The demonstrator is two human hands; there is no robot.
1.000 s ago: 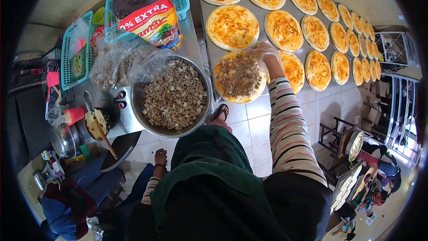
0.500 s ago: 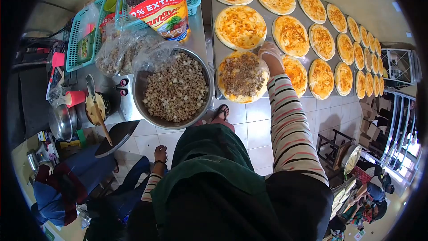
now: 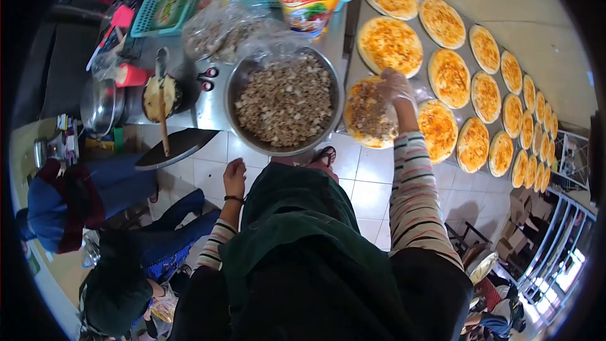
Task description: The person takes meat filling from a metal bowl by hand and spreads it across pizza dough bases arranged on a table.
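Right hand: clad in a clear plastic glove (image 3: 396, 86), arm stretched forward in a striped sleeve (image 3: 413, 183), wrist bent down. Placed over the far right part of a round, flat, golden bread topped with crumbled brown meat (image 3: 371, 112). Fingers point downward to the topping; whether they grip any cannot be told.

Left hand: bare (image 3: 234, 177), dark band at the wrist, elbow bent, held beside a dark green cloth apron (image 3: 287, 189); fingers loosely curled and free.

Topped bread: at the near left corner of a grey metal tray (image 3: 427, 41), among round breads with browned tops. Wide, shiny steel bowl (image 3: 339, 101) of crumbled meat: just left of it.

Changes against the earlier frames: right hand lies further in over the topping, formerly at the bread's edge; bowl and breads sit further right in view.
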